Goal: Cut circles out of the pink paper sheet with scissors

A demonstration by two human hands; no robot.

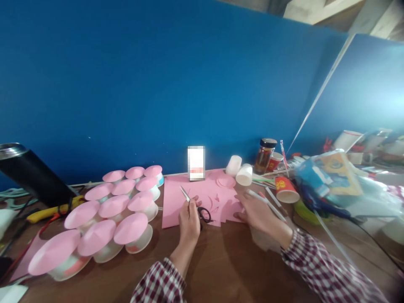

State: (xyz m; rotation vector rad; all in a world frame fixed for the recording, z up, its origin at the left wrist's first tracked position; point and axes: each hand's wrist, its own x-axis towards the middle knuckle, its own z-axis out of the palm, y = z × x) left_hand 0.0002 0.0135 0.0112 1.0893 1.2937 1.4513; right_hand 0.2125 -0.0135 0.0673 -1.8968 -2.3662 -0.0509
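left hand (189,221) has its fingers closed around the middle of the scissors (185,194), shiny metal blades aimed up-left at the blue wall (176,84), black loops poking out lower right, so the long axis runs diagonally over the smooth pink paper (175,198). right hand (260,212) is kinda blurry, thumb and fingers apart at the paper's right edge. further out on the brown table (221,269): white cups (244,174) just beyond, shallow pink cones (95,237) on cups over left.
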